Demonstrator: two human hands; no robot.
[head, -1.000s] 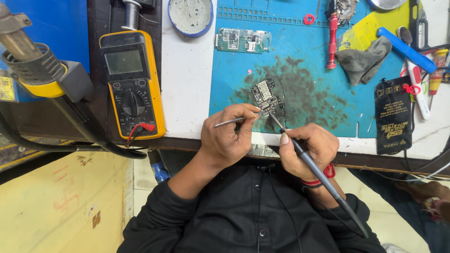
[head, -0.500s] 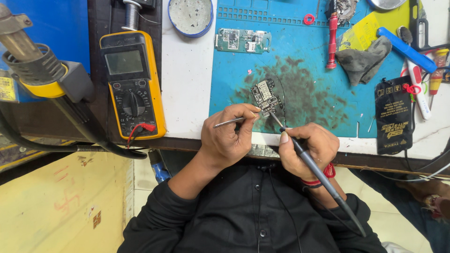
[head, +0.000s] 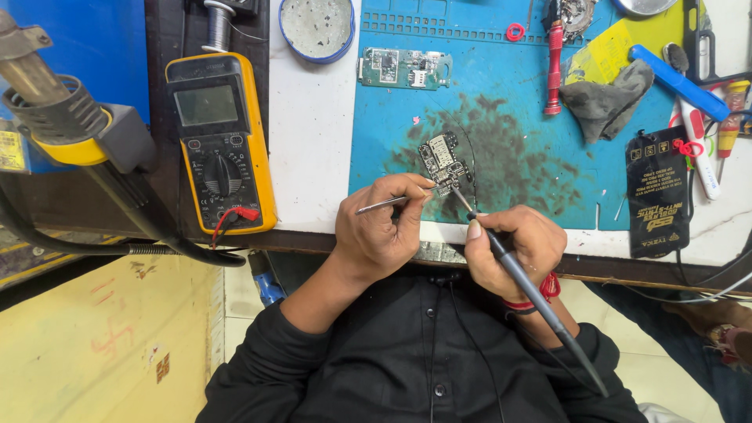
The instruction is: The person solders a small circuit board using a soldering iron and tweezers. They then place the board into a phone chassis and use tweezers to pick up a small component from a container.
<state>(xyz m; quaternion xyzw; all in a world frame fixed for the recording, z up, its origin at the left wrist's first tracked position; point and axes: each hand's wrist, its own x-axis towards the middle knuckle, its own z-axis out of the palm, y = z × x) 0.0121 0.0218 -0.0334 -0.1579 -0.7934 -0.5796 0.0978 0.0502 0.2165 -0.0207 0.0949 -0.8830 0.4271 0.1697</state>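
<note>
At the far left a metal hot-air nozzle with a yellow collar (head: 47, 110) juts in, and beside it a yellow multimeter with a grey screen (head: 219, 141) lies on the surface (head: 309, 157). Further right, the left hand (head: 380, 231) keeps a clenched grip on thin metal tweezers (head: 388, 205), whose tips seem to touch the small dark circuit board (head: 445, 163) resting on the blue, soot-stained work mat (head: 501, 102). The right hand (head: 517, 247) grasps a black soldering iron (head: 521, 286), tip at the board's near edge. A black flat battery pack (head: 656, 200) lies at the right.
</note>
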